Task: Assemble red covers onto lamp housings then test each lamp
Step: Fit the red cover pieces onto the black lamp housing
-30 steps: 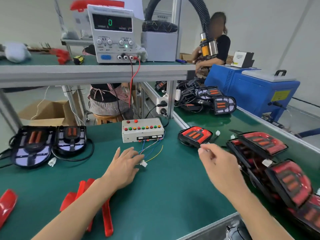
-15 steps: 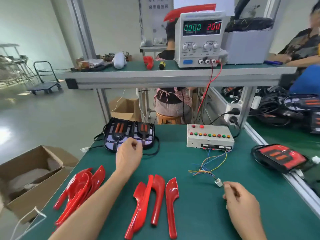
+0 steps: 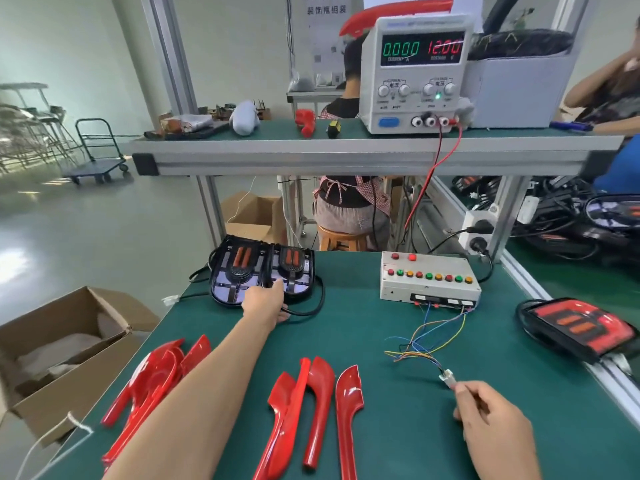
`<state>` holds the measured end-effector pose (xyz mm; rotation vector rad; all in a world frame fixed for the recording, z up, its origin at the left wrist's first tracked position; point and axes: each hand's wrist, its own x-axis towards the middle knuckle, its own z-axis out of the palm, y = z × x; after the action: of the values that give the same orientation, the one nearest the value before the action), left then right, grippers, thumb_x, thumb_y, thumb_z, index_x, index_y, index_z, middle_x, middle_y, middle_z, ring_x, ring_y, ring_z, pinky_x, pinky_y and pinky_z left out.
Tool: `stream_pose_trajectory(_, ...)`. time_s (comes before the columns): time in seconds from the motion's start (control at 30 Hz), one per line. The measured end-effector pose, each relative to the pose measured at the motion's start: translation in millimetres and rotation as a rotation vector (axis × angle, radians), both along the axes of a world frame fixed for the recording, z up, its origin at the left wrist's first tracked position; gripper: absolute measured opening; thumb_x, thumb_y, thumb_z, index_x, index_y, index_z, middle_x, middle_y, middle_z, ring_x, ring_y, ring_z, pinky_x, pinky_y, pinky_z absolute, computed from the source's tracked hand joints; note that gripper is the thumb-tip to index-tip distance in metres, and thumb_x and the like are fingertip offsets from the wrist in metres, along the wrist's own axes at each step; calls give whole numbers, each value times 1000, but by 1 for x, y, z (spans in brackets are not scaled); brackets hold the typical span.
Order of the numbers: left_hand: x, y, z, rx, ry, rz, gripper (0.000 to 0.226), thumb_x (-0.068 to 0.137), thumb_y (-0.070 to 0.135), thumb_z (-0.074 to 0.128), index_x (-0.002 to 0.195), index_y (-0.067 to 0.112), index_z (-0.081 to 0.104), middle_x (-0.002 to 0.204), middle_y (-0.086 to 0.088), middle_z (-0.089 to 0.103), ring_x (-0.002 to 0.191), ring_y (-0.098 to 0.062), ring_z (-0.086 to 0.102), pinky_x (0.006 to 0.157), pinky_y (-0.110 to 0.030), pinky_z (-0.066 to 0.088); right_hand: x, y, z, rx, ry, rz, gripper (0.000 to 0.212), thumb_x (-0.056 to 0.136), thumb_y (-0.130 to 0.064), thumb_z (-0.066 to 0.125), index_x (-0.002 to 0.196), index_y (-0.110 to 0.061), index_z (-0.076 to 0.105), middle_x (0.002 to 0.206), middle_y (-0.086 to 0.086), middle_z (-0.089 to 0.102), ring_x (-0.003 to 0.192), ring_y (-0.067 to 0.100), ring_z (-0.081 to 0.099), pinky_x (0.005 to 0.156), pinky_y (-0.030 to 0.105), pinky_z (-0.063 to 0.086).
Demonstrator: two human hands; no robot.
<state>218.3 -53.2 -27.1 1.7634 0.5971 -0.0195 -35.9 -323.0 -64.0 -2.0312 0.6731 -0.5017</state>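
Change: since half a second ago, the left hand (image 3: 265, 301) is reaching farther onto the lamp housing (image 3: 261, 270), and the right hand (image 3: 491, 422) is now gripping the white plug (image 3: 447, 377).
Left hand: fingers are curling over the housing's near edge, beside its black cable.
Right hand: fingertips are pinching the plug, well right of the housing.
Lamp housing: lying uncovered at the far left of the green table (image 3: 381, 341).
Red covers: one group (image 3: 311, 410) is lying nearer than the housing; another pile (image 3: 152, 379) is sitting left of the forearm.
Test box (image 3: 429, 278): sitting right of the housing, coloured wires (image 3: 433, 341) trailing to the plug.
Finished lamp (image 3: 578, 327): resting far right of the housing.
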Motion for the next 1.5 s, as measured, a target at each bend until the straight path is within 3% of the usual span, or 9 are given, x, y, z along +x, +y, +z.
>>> stream_pose_trajectory(0.23, 9, -17, 0, -308, 39, -72, 12, 106, 10, 44, 116, 6, 42, 79, -22, 67, 54, -29, 69, 47, -34, 59, -1, 2, 3, 17, -24, 23, 17, 92, -27, 66, 85, -43, 66, 60, -11, 67, 54, 13, 58, 62, 22, 45)
stream_pose_trajectory(0.47, -26, -41, 15, -491, 45, -276, 32, 109, 26, 30, 116, 7, 54, 72, -18, 75, 67, -31, 74, 54, -34, 58, 0, 0, 1, 47, -59, 23, 22, 94, -24, 68, 73, -29, 71, 57, -8, 66, 59, 9, 58, 59, 16, 43)
stream_pose_trajectory(0.8, -105, -62, 67, -918, -50, -337, 38, 110, 20, 31, 105, -7, 57, 80, -27, 73, 70, -37, 76, 57, -32, 63, -16, 19, 10, 86, -211, -46, 21, 96, -27, 64, 81, -41, 66, 67, -11, 68, 59, 19, 65, 63, 20, 46)
stream_pose_trajectory(0.93, -139, -59, 61, -973, -76, -363, 43, 110, 22, 32, 115, -14, 57, 88, -28, 73, 85, -39, 76, 59, -29, 62, -12, 48, 27, 348, -297, 141, 26, 103, -24, 56, 91, -38, 74, 79, 2, 75, 61, 19, 71, 48, 26, 53)
stream_pose_trajectory(1.1, -178, -46, 60, -1083, -43, -402, 45, 109, 25, 36, 121, -14, 57, 99, -30, 72, 91, -37, 76, 60, -28, 63, 27, 58, 50, 232, -140, 308, 56, 101, -13, 57, 147, -37, 35, 124, -15, 58, 80, 6, 73, 88, 41, 60)
stream_pose_trajectory(1.17, -188, -40, 64, -1131, -29, -414, 43, 108, 25, 38, 119, -12, 58, 103, -30, 71, 91, -37, 76, 57, -28, 62, 47, 57, 57, 204, -73, 342, 61, 99, -11, 56, 150, -35, 32, 112, -9, 57, 71, 6, 69, 90, 44, 59)
stream_pose_trajectory(1.23, -196, -34, 70, -1166, -14, -435, 41, 108, 26, 39, 115, -9, 59, 100, -29, 72, 90, -36, 76, 55, -28, 61, 64, 52, 63, 260, -44, 320, 37, 101, -8, 53, 130, -31, 51, 98, -10, 63, 68, 12, 69, 82, 48, 61)
stream_pose_trajectory(1.33, -204, -25, 76, -1156, -18, -498, 40, 107, 28, 39, 113, -6, 61, 96, -27, 73, 94, -35, 75, 57, -30, 62, 81, 40, 74, 312, -87, 260, 21, 106, -23, 49, 104, -31, 69, 95, -1, 74, 84, 17, 72, 69, 44, 60)
stream_pose_trajectory(1.5, -211, -19, 79, -1048, -67, -624, 44, 91, 31, 48, 93, 1, 80, 100, -32, 71, 105, -42, 71, 65, -31, 64, 82, 19, 98, 195, -177, 345, 42, 101, -66, 31, 113, -38, 61, 111, -16, 64, 108, 16, 61, 98, 39, 43)
